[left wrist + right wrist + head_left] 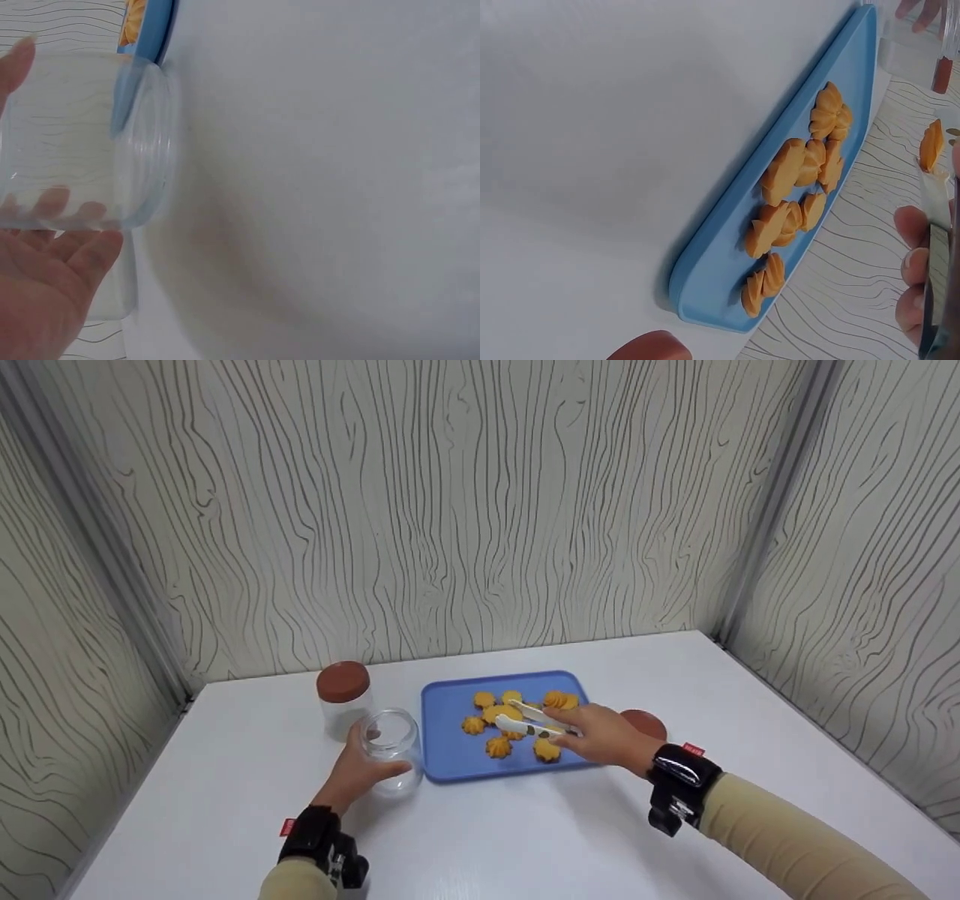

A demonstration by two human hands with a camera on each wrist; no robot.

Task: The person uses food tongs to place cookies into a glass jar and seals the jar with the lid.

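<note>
My left hand [358, 771] grips a clear, lidless jar [393, 750], thumb on the near side and fingers round the far side. The left wrist view shows the jar's smooth base [154, 142] close over the white tabletop. In my right hand [600, 733] is a pair of white tongs [536, 729] with dark spots. A golden, ridged cookie [931, 146] sits at the tongs' tips, raised above the blue tray [450, 765]. Several similar cookies [498, 747] lie on that tray, some overlapping.
Behind the left hand stands a second clear jar [346, 717] with a reddish-brown lid [343, 682]. Another reddish-brown lid [645, 724] lies right of the tray, partly behind the right hand. Wood-patterned panels [465, 510] enclose the white table [495, 840] at the back and sides.
</note>
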